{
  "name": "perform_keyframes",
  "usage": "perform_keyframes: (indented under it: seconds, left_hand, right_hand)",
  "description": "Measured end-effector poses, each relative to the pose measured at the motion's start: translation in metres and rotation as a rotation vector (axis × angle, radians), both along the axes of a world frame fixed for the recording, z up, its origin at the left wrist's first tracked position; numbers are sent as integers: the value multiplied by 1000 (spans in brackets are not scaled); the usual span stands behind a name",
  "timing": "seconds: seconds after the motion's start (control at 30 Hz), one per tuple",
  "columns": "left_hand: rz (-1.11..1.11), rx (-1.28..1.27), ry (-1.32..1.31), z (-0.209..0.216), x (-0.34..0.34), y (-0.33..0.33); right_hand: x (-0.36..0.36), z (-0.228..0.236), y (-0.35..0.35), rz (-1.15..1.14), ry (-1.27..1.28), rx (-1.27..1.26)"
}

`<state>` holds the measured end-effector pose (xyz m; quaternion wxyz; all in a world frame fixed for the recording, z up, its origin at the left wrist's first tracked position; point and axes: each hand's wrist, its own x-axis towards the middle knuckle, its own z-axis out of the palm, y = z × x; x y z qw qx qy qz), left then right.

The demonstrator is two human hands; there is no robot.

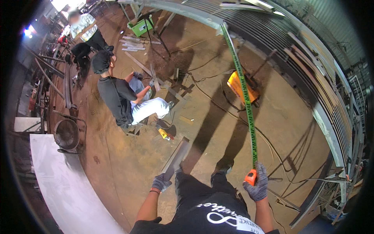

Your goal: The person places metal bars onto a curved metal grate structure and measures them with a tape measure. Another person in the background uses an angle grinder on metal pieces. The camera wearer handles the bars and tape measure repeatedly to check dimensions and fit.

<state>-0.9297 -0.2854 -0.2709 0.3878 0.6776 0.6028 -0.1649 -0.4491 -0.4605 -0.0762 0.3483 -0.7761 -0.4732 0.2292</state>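
My gloved right hand (257, 186) is closed round an orange tape measure (251, 177). Its long green blade (245, 93) runs out ahead, up to the pale edge of the ribbed metal structure at the far side. In my gloved left hand (161, 183) is the near end of a grey metal bar (176, 158), which slants forward and to the right beside my leg. Whether the bar's far end touches the floor, I cannot tell.
A person (120, 91) in a dark shirt sits low ahead left, with a yellow power tool (164, 134) nearby. Cables cross the floor near a yellow-orange machine (242, 89). A round fan (67, 134) and white sheet (66, 183) stand left; a green crate (140, 28) lies far ahead.
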Motion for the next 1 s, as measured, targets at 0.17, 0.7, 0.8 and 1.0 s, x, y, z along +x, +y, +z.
perform_keyframes:
  seconds: [0.17, 0.7, 0.8, 1.0]
  left_hand:
    - [68, 55, -55, -30, 79, -52]
    - [-155, 743, -283, 196, 404, 114]
    - [-226, 865, -346, 255, 475, 144]
    - [-567, 1150, -514, 340, 605, 176]
  right_hand:
    - [82, 32, -91, -156, 46, 105]
    - [315, 58, -156, -645, 275, 440]
    - [337, 85, -155, -663, 410, 463]
    - [384, 111, -163, -842, 387, 428]
